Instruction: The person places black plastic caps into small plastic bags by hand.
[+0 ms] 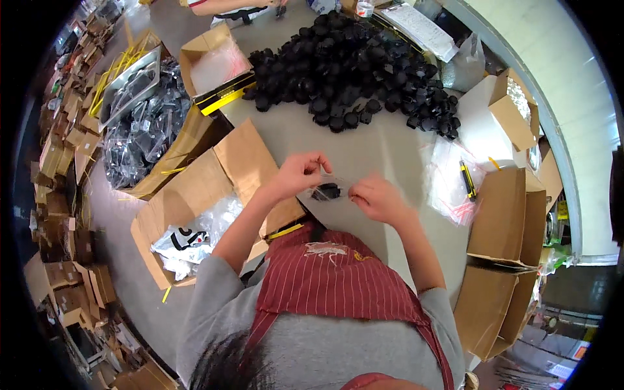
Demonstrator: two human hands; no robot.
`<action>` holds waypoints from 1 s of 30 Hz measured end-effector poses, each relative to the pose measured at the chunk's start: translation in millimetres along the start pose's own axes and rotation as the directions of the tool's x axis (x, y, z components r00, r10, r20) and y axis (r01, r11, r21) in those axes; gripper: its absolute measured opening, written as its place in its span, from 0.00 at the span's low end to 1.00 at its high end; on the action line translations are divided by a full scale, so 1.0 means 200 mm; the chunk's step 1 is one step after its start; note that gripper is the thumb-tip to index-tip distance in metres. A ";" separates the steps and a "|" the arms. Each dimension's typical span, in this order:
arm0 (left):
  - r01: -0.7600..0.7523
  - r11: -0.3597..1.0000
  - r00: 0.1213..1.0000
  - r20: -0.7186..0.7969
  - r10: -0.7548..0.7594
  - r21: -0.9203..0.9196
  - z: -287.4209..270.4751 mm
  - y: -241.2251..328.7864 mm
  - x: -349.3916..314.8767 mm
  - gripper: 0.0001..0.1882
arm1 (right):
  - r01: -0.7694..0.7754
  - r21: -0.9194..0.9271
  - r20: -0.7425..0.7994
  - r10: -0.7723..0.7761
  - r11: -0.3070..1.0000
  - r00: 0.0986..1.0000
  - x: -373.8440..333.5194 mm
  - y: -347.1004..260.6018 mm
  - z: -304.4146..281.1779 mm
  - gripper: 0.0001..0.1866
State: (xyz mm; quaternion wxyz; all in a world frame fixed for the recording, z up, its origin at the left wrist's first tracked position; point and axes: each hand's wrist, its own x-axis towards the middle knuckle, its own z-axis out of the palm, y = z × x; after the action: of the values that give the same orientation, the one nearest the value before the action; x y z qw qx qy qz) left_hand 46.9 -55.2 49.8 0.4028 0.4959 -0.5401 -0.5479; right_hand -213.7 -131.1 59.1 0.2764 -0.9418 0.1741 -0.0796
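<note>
Near the table's front edge, a small clear plastic bag [338, 182] with a black part [326, 191] in it is between my hands. My left hand [300, 174] has its fingers bent and closed at the bag's left side. With fingertips pinched together, my right hand [380, 199] grips the bag's right side; this hand is slightly blurred. Ahead of both hands lies a large heap of small black parts [351, 65]. A pile of flat clear bags with red edges [452, 185] is to the right, and a yellow-and-black cutter [468, 181] rests on it.
An open carton [250, 153] with plastic bags stands at my left. Beyond it are a small box of bags [186, 65] and a large carton of clear packs [140, 143]. Open cartons [497, 224] line the right. Another person's arm [224, 6] is at the far edge.
</note>
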 end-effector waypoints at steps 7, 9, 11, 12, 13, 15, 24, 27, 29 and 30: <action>0.152 0.950 0.984 0.127 -0.122 -0.272 0.14 -0.10 0.01 0.26 | -0.015 0.000 -0.412 0.014 1.000 0.911 -0.06 -0.08 0.05 0.08; 0.020 0.988 0.997 0.082 -0.007 -0.154 0.21 -0.10 -0.02 0.25 | -0.054 0.023 -0.459 0.059 0.998 0.886 -0.06 -0.08 0.04 0.07; -0.114 0.993 0.991 0.061 0.115 -0.029 0.26 -0.11 -0.02 0.24 | -0.041 -0.010 -0.535 0.030 0.999 0.844 -0.06 -0.05 0.04 0.07; -0.095 0.993 0.995 0.016 0.096 -0.070 0.28 -0.12 -0.01 0.22 | -0.047 -0.011 -0.541 0.034 0.999 0.840 -0.06 -0.05 0.05 0.07; -0.078 0.991 0.997 -0.028 0.075 -0.112 0.29 -0.13 0.00 0.20 | -0.057 0.016 -0.503 0.057 0.998 0.862 -0.06 -0.06 0.05 0.07; -0.116 0.992 0.993 -0.035 0.114 -0.044 0.32 -0.10 0.00 0.18 | -0.075 0.041 -0.471 0.086 0.996 0.878 -0.07 -0.08 0.05 0.06; -0.206 0.956 0.943 -0.218 0.250 0.209 0.33 -0.10 -0.03 0.11 | -0.114 0.147 -0.602 0.180 0.982 0.778 -0.14 -0.06 0.11 0.06; -0.229 0.930 0.920 -0.248 0.304 0.289 0.33 -0.08 -0.03 0.09 | -0.166 0.238 -0.567 0.276 0.957 0.776 -0.16 -0.08 0.10 0.06; -0.253 0.905 0.901 -0.256 0.349 0.343 0.34 -0.08 -0.03 0.08 | -0.144 0.118 -0.631 0.186 0.983 0.753 -0.15 -0.09 0.10 0.06; -0.314 0.849 0.854 -0.264 0.448 0.426 0.34 -0.09 -0.01 0.08 | -0.143 0.115 -0.633 0.184 0.983 0.752 -0.14 -0.11 0.09 0.06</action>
State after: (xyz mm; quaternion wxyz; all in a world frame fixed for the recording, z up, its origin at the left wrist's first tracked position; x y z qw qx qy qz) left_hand -16.6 -37.7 27.4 0.4953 0.5331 -0.6403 -0.2460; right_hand -229.4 -95.6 54.8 0.2340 -0.8306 0.3371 -0.3766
